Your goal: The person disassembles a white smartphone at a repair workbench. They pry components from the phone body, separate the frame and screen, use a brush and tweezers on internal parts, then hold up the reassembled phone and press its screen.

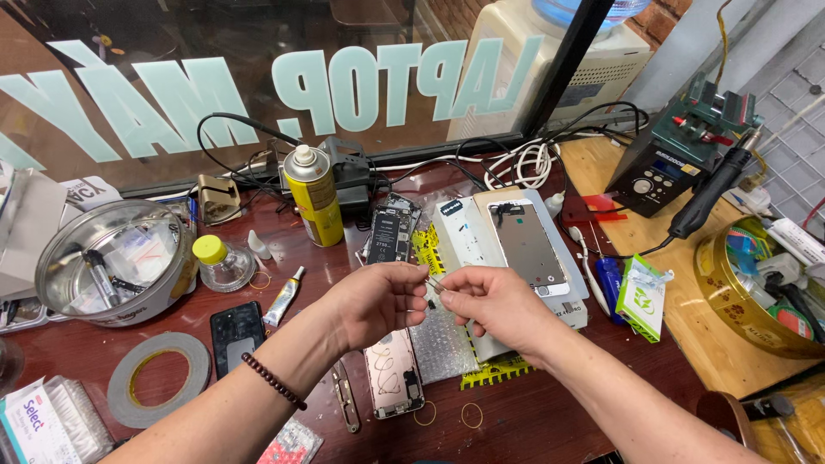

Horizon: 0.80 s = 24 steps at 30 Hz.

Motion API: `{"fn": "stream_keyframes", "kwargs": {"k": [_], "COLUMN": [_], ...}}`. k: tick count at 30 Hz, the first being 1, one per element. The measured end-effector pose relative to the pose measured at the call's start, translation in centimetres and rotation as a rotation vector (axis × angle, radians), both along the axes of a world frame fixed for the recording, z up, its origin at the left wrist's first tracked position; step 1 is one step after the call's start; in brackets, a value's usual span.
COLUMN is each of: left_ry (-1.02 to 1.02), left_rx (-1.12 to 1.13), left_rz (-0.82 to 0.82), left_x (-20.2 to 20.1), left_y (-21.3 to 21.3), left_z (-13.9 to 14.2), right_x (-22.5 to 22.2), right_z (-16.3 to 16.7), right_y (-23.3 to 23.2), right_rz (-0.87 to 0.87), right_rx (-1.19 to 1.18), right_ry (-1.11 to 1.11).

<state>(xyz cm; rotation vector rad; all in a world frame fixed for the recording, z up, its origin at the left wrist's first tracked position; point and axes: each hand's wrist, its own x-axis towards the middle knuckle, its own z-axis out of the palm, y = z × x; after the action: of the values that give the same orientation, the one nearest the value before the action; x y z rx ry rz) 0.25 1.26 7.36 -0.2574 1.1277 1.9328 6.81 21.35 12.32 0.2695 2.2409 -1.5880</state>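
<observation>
My left hand (378,301) and my right hand (497,305) meet above the middle of the bench, fingertips pinched together on a thin, small strip-like part (435,283); what it is I cannot tell. A bead bracelet sits on my left wrist. Directly below the hands lie a pink phone back housing (394,375) and a piece of bubble wrap (441,344). Behind them rest an opened phone body (393,230) and a phone screen panel (527,245) on a white sheet.
A yellow spray can (314,196), a small yellow-capped bottle (221,260), a glue tube (284,296), a metal bowl (112,262), a tape roll (159,376) and a black phone (236,335) sit left. A hot-air station (666,167), a gold tin (756,283) and cables sit right.
</observation>
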Motion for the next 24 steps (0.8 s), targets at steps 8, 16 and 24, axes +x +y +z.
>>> {"fn": "stream_keyframes", "kwargs": {"k": [8, 16, 24], "left_ry": [0.101, 0.056, 0.036], "left_rx": [0.070, -0.002, -0.022], "left_rz": [-0.028, 0.085, 0.219], "left_x": [1.3, 2.6, 2.8], "left_y": [-5.2, -9.0, -16.2], "left_z": [3.2, 4.6, 5.0], "right_x": [0.3, -0.2, -2.0], "right_z": [3.6, 4.7, 5.2], "right_y": [-3.8, -8.0, -15.5], "right_rz": [0.081, 0.146, 0.271], "right_rx": [-0.022, -0.006, -0.022], "right_ry": [-0.005, -0.044, -0.035]}}
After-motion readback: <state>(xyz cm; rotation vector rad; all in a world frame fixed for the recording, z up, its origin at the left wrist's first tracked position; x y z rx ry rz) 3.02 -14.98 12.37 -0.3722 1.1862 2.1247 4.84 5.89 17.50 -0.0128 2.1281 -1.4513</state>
